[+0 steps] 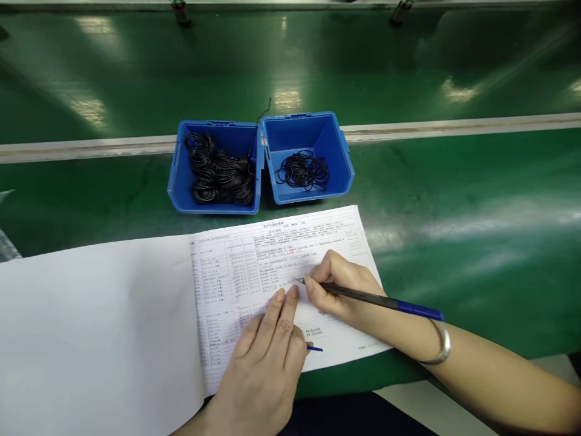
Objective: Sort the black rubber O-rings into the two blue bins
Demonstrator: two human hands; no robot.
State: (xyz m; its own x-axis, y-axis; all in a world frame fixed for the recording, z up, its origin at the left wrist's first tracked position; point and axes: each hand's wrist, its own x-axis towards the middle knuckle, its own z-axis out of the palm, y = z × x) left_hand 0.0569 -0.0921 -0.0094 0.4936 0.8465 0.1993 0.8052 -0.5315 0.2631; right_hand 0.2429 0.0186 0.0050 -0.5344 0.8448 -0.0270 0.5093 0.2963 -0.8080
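Note:
My right hand (338, 287) is closed around a pen (381, 300) with a dark barrel and a blue end. Its tip touches a printed sheet (336, 242) with rows of text, beside some handwriting. My left hand (267, 363) rests on the same sheet, two fingers stretched out just left of the pen tip. A thin blue piece (315, 348), which looks like the pen cap, pokes out from under its curled fingers; most of it is hidden. The sheet belongs to a bound stack, whose blank white page (100, 327) is folded over to the left.
Two blue bins stand side by side beyond the papers. The left bin (175, 181) holds several bundles of black cable; the right bin (336, 151) holds a smaller coil. They rest on a green work surface (454, 206), with a pale strip (436, 126) running behind.

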